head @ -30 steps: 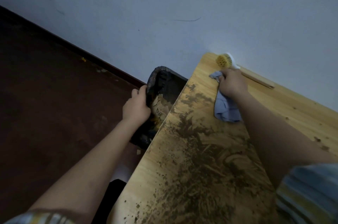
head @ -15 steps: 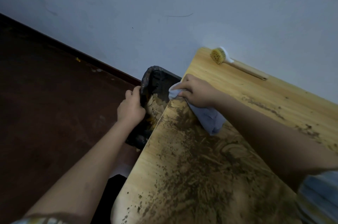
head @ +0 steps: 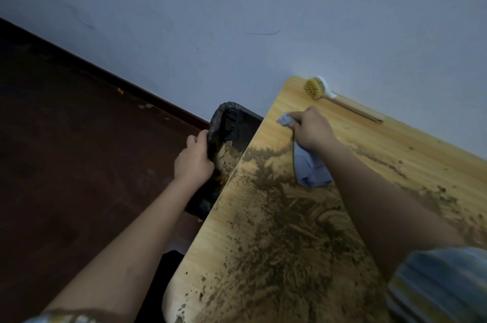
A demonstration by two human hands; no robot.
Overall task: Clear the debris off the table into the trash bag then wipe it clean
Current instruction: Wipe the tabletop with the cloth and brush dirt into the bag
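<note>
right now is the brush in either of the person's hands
No, the brush lies alone by the wall; the right hand grips the cloth.

Both arms reach forward; left hand and right hand each curled in a grip.

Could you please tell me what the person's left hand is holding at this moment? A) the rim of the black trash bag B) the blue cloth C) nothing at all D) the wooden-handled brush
A: the left hand grips the rim of the black trash bag beside the table edge, while the right hand holds the blue cloth.
</note>
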